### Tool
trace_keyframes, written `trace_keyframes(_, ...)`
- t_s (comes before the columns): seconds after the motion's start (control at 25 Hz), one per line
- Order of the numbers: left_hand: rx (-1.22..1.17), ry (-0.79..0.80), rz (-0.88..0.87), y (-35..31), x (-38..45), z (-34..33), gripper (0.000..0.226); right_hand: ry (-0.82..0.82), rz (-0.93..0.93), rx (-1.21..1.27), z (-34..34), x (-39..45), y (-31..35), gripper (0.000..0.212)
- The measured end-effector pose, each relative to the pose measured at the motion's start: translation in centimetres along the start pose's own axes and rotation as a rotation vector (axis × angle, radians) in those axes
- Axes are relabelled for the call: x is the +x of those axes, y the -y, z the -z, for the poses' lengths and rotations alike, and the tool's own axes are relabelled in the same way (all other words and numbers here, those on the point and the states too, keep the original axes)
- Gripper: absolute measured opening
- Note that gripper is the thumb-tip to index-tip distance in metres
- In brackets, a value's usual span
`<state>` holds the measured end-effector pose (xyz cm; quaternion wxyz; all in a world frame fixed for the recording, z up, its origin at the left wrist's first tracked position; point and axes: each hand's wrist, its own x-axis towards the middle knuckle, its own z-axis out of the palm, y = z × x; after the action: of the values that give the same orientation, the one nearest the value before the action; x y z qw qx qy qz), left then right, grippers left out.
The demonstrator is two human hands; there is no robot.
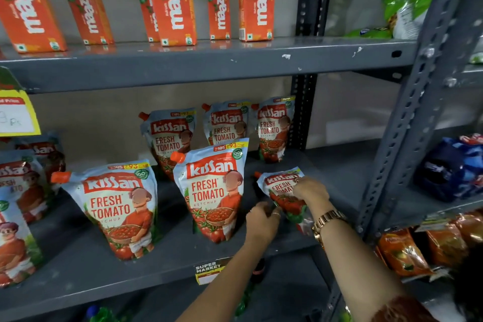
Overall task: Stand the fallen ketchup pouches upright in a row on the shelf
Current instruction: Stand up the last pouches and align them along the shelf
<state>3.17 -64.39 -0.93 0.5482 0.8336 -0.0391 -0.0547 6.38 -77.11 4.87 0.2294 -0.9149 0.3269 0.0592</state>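
A ketchup pouch [283,191] lies tilted at the right end of the grey shelf [162,266], its orange cap pointing left. My right hand [309,188] grips its upper right edge. My left hand [261,219] holds its lower left corner. Two pouches stand upright in front, one in the middle [213,191] and one to the left [117,206]. Three more stand behind them by the back wall: [170,138], [227,123], [273,128]. Further pouches [18,204] crowd the far left.
Orange juice cartons [172,0] stand on the shelf above. A perforated steel upright [407,117] borders the right side, with green and blue packets beyond it. A yellow price tag [15,115] hangs at the left and a label [209,270] on the shelf's front edge.
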Motion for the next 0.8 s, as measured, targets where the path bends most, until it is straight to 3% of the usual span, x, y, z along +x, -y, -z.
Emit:
trace_keyframes(0.12, -0.172, 0.109, 0.237, 0.1, 1.2, -0.9, 0.035, 0.034, 0.010, -0.086, 0.1, 0.2, -0.9, 0.037)
trace_keyframes(0.28, -0.382, 0.201, 0.378, -0.2, 1.3, -1.1, 0.022, 0.289, 0.055, -0.117, 1.5, 0.3, -2.1, 0.010)
trace_keyframes(0.36, -0.418, 0.254, 0.423, -0.6, 1.4, -0.7, 0.016, 0.391, 0.015, -0.010, 1.7, 0.2, -2.8, 0.010)
trace_keyframes(0.44, -0.472, 0.281, 0.447, -1.1, 1.6, -0.6, 0.027, 0.443, -0.050, 0.222, 1.3, 0.2, -3.6, 0.007)
trace_keyframes(0.64, -0.523, 0.241, 0.371, -2.7, 1.4, -1.7, 0.032, 0.219, -0.157, 0.749, 0.2, 0.1, -6.0, 0.017)
trace_keyframes(0.8, -0.609, 0.204, 0.256, -4.5, 1.9, -2.8, 0.039, 0.008, 0.049, 1.061, 0.7, -0.4, -6.7, 0.036)
